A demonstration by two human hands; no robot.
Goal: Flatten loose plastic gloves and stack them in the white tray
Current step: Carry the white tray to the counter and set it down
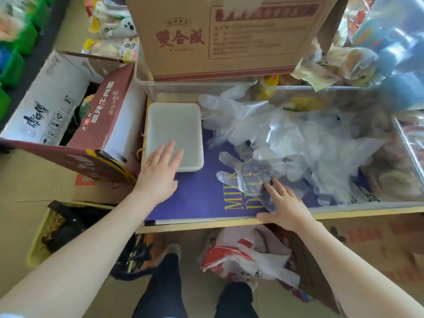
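Observation:
A white tray (pixel 174 121) lies on a purple mat (pixel 202 198), left of a heap of loose clear plastic gloves (pixel 298 143). One glove (pixel 245 172) lies spread flat on the mat, fingers pointing left. My left hand (pixel 160 171) rests flat with straight fingers on the tray's near left corner. My right hand (pixel 284 203) lies flat on the cuff end of the spread glove, fingers straight, pressing it to the mat.
A large brown cardboard box (pixel 229 35) stands behind the tray on a clear bin (pixel 146 84). An open maroon and white carton (pixel 68 115) sits at the left. A clear panel (pixel 408 143) borders the right. Bags and a yellow crate (pixel 43 235) lie on the floor below.

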